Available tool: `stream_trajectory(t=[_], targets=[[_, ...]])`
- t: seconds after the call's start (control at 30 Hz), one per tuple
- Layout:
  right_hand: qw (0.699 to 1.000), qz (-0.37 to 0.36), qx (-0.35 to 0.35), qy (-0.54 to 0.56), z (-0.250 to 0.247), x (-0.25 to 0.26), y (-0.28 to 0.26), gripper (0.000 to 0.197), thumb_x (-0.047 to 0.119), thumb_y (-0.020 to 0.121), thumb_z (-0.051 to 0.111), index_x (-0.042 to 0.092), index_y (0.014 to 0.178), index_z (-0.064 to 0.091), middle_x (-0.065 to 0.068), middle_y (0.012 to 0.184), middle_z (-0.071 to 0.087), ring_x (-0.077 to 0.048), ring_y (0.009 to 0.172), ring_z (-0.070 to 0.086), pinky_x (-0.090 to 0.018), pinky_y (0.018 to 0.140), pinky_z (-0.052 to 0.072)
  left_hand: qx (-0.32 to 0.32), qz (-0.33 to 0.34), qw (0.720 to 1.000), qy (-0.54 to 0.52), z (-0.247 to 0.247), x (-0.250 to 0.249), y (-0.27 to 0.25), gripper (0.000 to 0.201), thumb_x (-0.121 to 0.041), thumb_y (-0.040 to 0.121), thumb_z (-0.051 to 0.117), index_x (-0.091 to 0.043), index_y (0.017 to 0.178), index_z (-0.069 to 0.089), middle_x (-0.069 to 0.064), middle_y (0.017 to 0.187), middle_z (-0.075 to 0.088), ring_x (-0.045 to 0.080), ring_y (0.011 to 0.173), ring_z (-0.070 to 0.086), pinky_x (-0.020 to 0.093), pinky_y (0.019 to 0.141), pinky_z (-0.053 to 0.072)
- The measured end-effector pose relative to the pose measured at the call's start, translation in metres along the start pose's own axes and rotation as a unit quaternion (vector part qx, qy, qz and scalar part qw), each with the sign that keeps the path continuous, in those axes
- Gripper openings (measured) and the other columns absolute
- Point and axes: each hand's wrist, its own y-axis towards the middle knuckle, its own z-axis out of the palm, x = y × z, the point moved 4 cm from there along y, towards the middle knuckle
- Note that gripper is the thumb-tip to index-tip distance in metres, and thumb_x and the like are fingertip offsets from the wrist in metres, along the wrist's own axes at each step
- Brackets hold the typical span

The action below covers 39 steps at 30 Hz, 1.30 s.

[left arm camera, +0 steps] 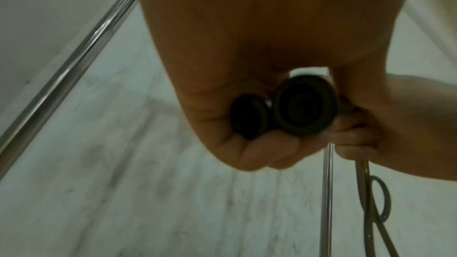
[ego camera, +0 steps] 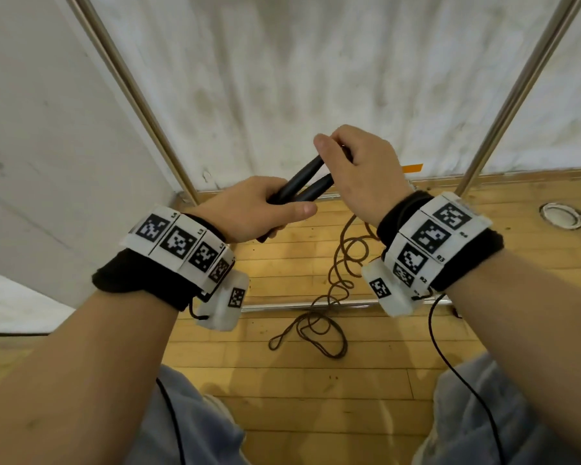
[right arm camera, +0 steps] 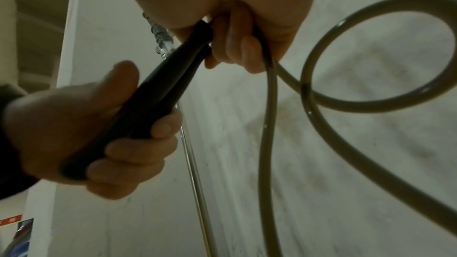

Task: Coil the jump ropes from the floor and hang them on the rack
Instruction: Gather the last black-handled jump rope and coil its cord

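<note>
Matt handles, glossy cord, polished steel, worn wood.

I see two handles [ego camera: 304,186] in matt black, probably foam or rubber, though the wrist views are blurred. The rope [right arm camera: 346,95] is smooth, glossy brown plastic cord. The rack poles [ego camera: 131,92] are polished, reflective metal. The floor [ego camera: 299,374] is varnished wood strip, scuffed. The wall [ego camera: 316,78] looks rough, stained white plaster. My wristbands [ego camera: 138,280] are black cloth.

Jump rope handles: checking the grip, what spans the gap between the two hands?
Head view: only the two black handles, side by side, bridge the left hand and right hand.
</note>
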Motion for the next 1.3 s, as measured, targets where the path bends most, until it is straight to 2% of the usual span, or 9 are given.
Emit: stream_trajectory(t=[0.2, 0.3, 0.43, 0.57, 0.67, 0.8, 0.97, 1.1, 1.3], targets=[[0.999, 0.012, -0.032, -0.015, -0.015, 0.002, 0.005, 0.036, 0.041, 0.092, 0.049, 0.027, 0.059, 0.048, 0.011, 0.052, 0.04, 0.0, 0.048, 0.041, -0.009, 0.05, 0.031, 0.0, -0.009, 0.994, -0.106, 0.009, -0.009, -0.002, 0.018, -0.033, 0.094, 0.056, -0.016, 0.095, 0.06, -0.001, 0.072, 0.069, 0.013, 0.071, 0.069, 0.027, 0.062, 0.055], [0.998, 0.03, -0.048, -0.006, -0.019, 0.003, 0.004, 0.036, 0.041, 0.092, 0.05, 0.026, 0.06, 0.049, 0.011, 0.052, 0.039, -0.003, 0.048, 0.04, -0.012, 0.051, 0.03, -0.078, 0.016, 0.995, -0.058, 0.017, -0.013, -0.001, 0.015, -0.032, 0.097, 0.052, -0.019, 0.104, 0.056, -0.001, 0.076, 0.063, 0.013, 0.071, 0.063, 0.034, 0.067, 0.059], [0.989, 0.093, -0.066, 0.094, -0.028, 0.002, 0.006, 0.035, 0.048, 0.091, 0.052, 0.02, 0.069, 0.057, 0.014, 0.053, 0.04, -0.002, 0.046, 0.038, -0.018, 0.053, 0.032, -0.208, 0.077, 0.974, 0.051, 0.014, -0.024, -0.001, 0.012, -0.034, 0.093, 0.058, -0.027, 0.085, 0.053, -0.008, 0.067, 0.052, 0.0, 0.054, 0.05, 0.009, 0.05, 0.04], [0.966, 0.129, 0.019, 0.224, -0.028, -0.002, 0.002, 0.036, 0.047, 0.094, 0.048, 0.017, 0.077, 0.057, 0.004, 0.057, 0.046, -0.012, 0.048, 0.044, -0.031, 0.054, 0.043, -0.252, 0.061, 0.966, -0.003, -0.002, -0.02, -0.002, 0.027, -0.032, 0.094, 0.057, -0.021, 0.069, 0.054, -0.006, 0.054, 0.05, 0.0, 0.039, 0.045, 0.012, 0.043, 0.038], [0.983, 0.095, 0.074, 0.136, -0.022, -0.003, 0.002, 0.027, 0.033, 0.097, 0.047, 0.018, 0.077, 0.057, 0.002, 0.064, 0.059, -0.016, 0.064, 0.062, -0.037, 0.077, 0.049, -0.25, 0.062, 0.96, -0.113, -0.005, -0.019, -0.005, 0.022, -0.026, 0.096, 0.053, -0.01, 0.084, 0.06, -0.006, 0.054, 0.054, 0.006, 0.043, 0.052, 0.021, 0.042, 0.044], [0.984, 0.09, 0.145, 0.056, -0.007, -0.008, -0.001, 0.019, 0.024, 0.097, 0.046, 0.021, 0.081, 0.056, 0.003, 0.072, 0.066, -0.028, 0.085, 0.065, -0.038, 0.086, 0.05, -0.244, 0.051, 0.946, -0.205, -0.005, -0.016, -0.004, 0.019, -0.028, 0.098, 0.05, -0.016, 0.086, 0.058, -0.005, 0.058, 0.053, 0.014, 0.049, 0.053, 0.024, 0.042, 0.043], [0.986, 0.069, 0.15, -0.001, 0.002, -0.002, 0.001, 0.013, 0.024, 0.094, 0.05, 0.019, 0.084, 0.055, 0.004, 0.075, 0.061, -0.019, 0.078, 0.062, -0.027, 0.073, 0.048, -0.27, 0.036, 0.917, -0.292, -0.005, -0.015, -0.002, 0.019, -0.03, 0.097, 0.052, -0.014, 0.087, 0.058, -0.007, 0.058, 0.05, 0.01, 0.047, 0.047, 0.022, 0.041, 0.04], [0.984, 0.056, 0.14, -0.095, 0.007, -0.002, -0.002, 0.01, 0.019, 0.095, 0.045, 0.017, 0.088, 0.051, 0.007, 0.075, 0.051, -0.007, 0.066, 0.048, -0.018, 0.056, 0.034, -0.282, 0.03, 0.904, -0.319, -0.005, -0.016, -0.002, 0.013, -0.025, 0.093, 0.059, -0.013, 0.086, 0.058, -0.006, 0.058, 0.049, 0.009, 0.046, 0.045, 0.021, 0.041, 0.038], [0.986, 0.083, 0.134, -0.054, 0.008, -0.009, -0.005, 0.014, 0.019, 0.098, 0.04, 0.018, 0.096, 0.053, 0.005, 0.079, 0.055, -0.011, 0.071, 0.052, -0.019, 0.06, 0.036, -0.304, 0.034, 0.917, -0.256, -0.01, -0.011, -0.007, 0.006, -0.021, 0.092, 0.06, -0.018, 0.095, 0.056, -0.003, 0.065, 0.058, 0.01, 0.05, 0.055, 0.022, 0.044, 0.044]])
